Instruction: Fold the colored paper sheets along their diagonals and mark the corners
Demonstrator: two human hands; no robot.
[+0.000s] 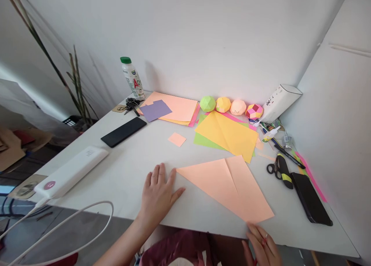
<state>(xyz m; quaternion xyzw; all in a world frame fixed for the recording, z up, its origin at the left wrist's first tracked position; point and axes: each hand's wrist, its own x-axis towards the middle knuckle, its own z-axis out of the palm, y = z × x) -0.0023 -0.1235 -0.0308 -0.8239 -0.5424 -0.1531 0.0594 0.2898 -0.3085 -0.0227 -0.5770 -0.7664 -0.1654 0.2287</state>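
Here, well apart from the "AD" bottle (133,78), the folded peach sheet (213,183) lies near the table (124,181) edge, between the spread left hand (158,192), open room beside it, and the right hand (262,243), grip unclear.

The peach sheet (243,190) before me looks like matt paper, smooth but for its crease. My worktop (124,173) looks smooth. I see matt paper in the faceted balls (208,104), smooth plastic in the bottle (133,80), and wrinkled cloth in my clothing (176,248).
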